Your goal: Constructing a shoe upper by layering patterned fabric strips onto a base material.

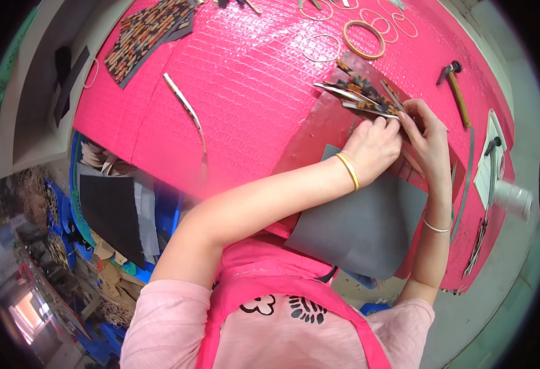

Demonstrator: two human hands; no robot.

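Both my hands meet at the near end of a loose bundle of narrow patterned strips (pixel 368 89), dark with orange and tan shapes and pale edges. My left hand (pixel 371 147), with a yellow bangle at the wrist, has its fingers curled in against the strips' near end. From the right, my right hand (pixel 428 132) pinches the same end between thumb and fingers. The fingers cover what lies between them. The strips fan out away from me over a glossy red board (pixel 304 141). Below my wrists, a dark grey sheet (pixel 356 224) overhangs the table's near edge.
On the pink-covered table (pixel 239 80) lie a single thin strip (pixel 184 104), patterned sheets (pixel 150 40), a tape roll (pixel 363 39) and several rubber bands (pixel 320 48). A hammer (pixel 457 92) lies to the right, near a white roll (pixel 513 200). Blue crates with scraps stand at lower left.
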